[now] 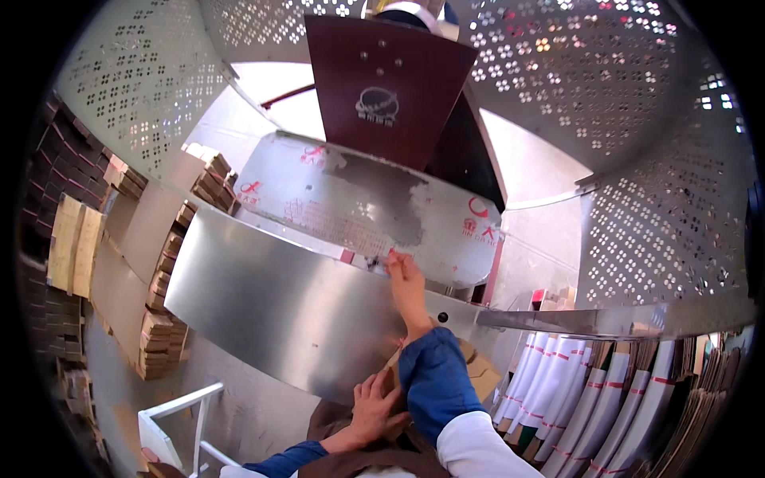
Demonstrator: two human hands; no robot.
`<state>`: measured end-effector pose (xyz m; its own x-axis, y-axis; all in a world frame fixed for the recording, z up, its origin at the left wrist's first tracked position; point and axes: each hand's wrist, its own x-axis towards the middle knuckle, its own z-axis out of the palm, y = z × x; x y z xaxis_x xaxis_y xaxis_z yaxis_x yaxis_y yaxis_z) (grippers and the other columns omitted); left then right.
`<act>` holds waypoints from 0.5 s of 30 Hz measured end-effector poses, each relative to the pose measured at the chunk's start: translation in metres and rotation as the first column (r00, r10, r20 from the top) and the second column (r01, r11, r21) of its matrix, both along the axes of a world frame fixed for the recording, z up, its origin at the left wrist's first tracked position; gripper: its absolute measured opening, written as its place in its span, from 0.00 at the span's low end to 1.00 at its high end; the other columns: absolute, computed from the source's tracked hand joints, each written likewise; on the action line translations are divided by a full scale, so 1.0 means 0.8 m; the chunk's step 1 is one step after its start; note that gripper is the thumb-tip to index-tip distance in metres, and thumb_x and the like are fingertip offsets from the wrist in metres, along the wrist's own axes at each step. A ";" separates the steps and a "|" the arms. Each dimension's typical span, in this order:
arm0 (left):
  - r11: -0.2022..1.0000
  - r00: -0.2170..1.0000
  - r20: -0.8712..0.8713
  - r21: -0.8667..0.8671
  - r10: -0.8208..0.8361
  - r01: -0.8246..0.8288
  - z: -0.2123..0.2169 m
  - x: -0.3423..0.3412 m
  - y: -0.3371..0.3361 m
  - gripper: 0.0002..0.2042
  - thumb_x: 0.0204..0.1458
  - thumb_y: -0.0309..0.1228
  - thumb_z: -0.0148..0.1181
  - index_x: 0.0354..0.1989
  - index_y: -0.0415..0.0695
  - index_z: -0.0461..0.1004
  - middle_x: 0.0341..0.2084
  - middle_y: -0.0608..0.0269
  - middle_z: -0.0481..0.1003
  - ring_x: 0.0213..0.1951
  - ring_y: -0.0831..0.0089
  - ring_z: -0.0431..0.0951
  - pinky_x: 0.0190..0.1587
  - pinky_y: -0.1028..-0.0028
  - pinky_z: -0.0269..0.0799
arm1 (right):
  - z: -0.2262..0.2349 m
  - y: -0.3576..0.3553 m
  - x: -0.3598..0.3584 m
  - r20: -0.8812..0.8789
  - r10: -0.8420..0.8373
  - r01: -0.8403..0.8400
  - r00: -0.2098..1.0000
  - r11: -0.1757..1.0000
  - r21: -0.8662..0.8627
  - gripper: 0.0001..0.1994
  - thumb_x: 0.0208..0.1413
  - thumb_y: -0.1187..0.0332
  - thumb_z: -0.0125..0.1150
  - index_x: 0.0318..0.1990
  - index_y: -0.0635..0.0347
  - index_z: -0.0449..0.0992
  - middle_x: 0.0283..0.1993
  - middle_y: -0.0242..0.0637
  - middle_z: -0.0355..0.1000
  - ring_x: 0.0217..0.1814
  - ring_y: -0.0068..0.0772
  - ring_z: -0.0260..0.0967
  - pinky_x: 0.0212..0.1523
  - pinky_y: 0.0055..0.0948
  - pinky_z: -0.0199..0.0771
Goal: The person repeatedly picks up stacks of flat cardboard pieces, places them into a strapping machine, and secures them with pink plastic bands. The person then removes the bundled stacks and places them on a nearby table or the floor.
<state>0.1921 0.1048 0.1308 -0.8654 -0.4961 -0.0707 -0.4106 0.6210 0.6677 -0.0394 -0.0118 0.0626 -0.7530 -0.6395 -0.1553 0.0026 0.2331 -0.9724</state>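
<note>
My right hand (405, 280) reaches forward across a curved shiny metal plate (271, 295), its fingertips touching the far edge where a flat metal tray (358, 199) with worn film begins. It holds nothing that I can see. My left hand (374, 406) rests low near my body, fingers spread on a brown cardboard piece (476, 374) in my lap. A dark red machine panel (386, 88) stands behind the tray.
Stacks of folded brown cardboard (163, 319) line the left side, with more dark stacks (56, 175) at the far left. White and red flat cartons (582, 390) stand in rows at the lower right. Perforated metal guards (606, 80) curve overhead. A white frame (187, 414) stands at the lower left.
</note>
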 end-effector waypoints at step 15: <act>0.998 0.994 0.109 0.054 0.014 -0.020 -0.013 -0.049 0.003 0.25 0.37 0.51 0.69 0.46 0.58 0.76 0.57 0.52 0.61 0.58 0.51 0.61 0.59 0.56 0.58 | 0.026 0.021 -0.062 0.871 0.093 0.311 0.482 0.911 -0.270 0.17 0.66 0.58 0.44 0.51 0.61 0.70 0.46 0.38 0.74 0.44 0.30 0.72 0.46 0.31 0.70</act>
<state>0.1530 0.1070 0.1200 -0.8427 -0.5034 -0.1908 -0.4923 0.5772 0.6515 -0.0886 0.0052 0.0835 -0.4349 -0.7151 -0.5474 0.8702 -0.1775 -0.4595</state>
